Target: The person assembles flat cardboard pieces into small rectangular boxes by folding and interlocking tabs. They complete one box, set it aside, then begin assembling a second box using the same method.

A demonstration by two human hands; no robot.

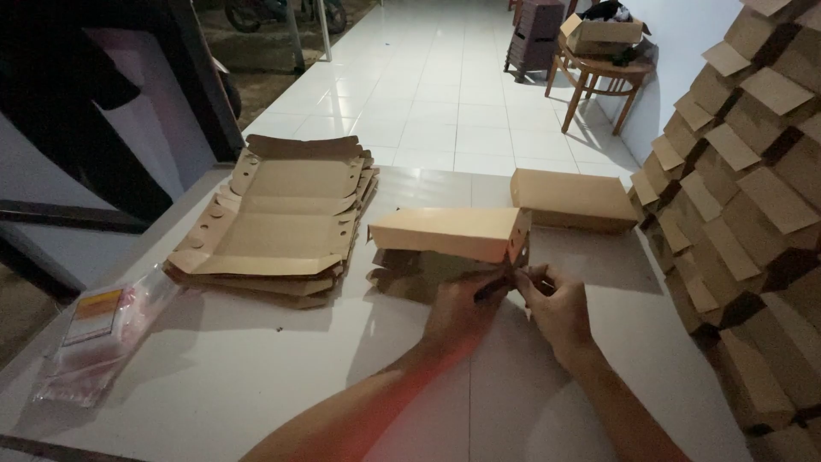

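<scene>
A brown cardboard box (449, 233), partly folded with its lid raised, lies on the white table (256, 368) in front of me. My left hand (462, 306) grips the box's near right corner from below. My right hand (556, 304) pinches a flap at that same corner, fingers pressed against the cardboard. The two hands almost touch each other. The box's lower half (410, 274) sits in shadow under the lid.
A pile of flat unfolded box blanks (286, 218) lies at left. A closed folded box (575, 199) rests behind. Several finished boxes (744, 197) are stacked high at right. A clear plastic bag (98, 329) lies near the left edge. A round wooden table (603, 73) stands on the tiled floor.
</scene>
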